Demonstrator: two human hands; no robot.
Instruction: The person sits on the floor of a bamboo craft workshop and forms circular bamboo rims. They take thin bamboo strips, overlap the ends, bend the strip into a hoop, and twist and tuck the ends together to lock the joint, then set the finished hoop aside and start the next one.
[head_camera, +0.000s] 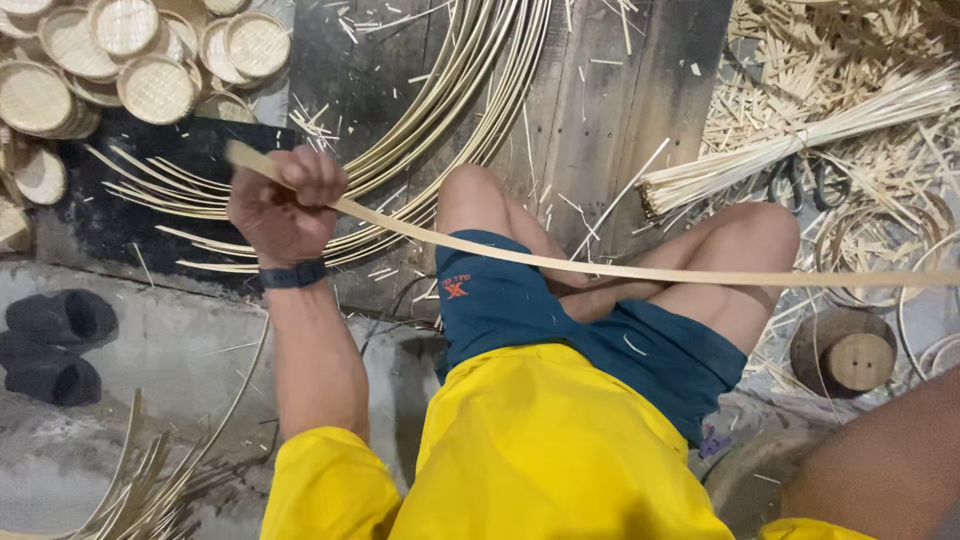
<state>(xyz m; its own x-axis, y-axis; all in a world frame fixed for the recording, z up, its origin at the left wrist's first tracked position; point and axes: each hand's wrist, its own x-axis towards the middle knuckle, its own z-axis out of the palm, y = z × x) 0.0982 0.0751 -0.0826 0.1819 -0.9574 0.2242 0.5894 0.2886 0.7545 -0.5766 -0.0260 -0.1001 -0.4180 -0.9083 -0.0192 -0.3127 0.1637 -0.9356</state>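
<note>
My left hand is raised at the left, fist closed around one end of a long pale bamboo strip. The strip runs from the fist across my knees and off the right edge. On that wrist sits a dark watch band. My right forearm shows at the lower right; the hand itself is out of view. I sit in a yellow shirt and blue shorts with bare knees drawn up.
Curved bamboo strips lie in an arc on the dark wooden floor. Small round woven trays pile up at the top left. A bundle of thin sticks and scissors lie right. A round wooden block and dark sandals sit nearby.
</note>
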